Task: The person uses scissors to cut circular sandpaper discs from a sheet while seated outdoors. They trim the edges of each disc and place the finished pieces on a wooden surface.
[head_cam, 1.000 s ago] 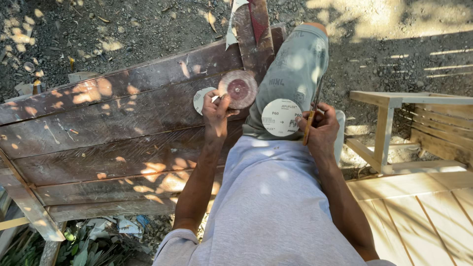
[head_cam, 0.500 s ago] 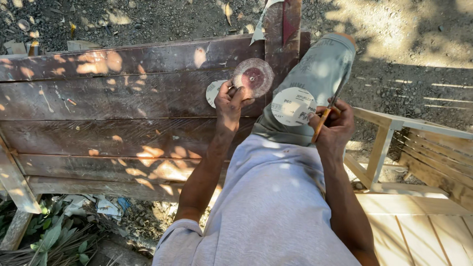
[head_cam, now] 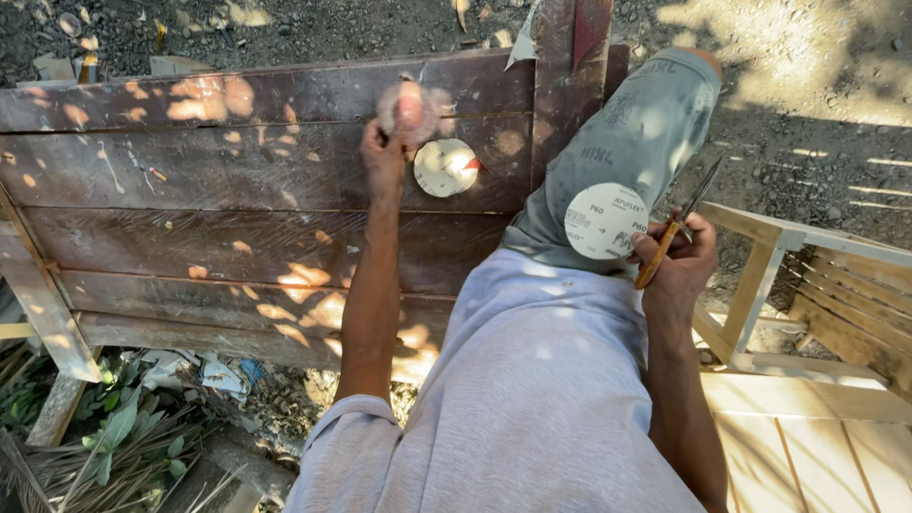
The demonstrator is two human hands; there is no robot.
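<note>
Two hands at work: left hand pinches a blurred pinkish round abrasive disc above the dark weathered plank bench; right hand is closed on orange-handled scissors. Just right of the pinched disc lies a white disc; another white sanding disc rests on the knee. A firm edge grip probably serves best.

dark, worn wood table; matt paper sanding disc; pale raw wood frame.
</note>
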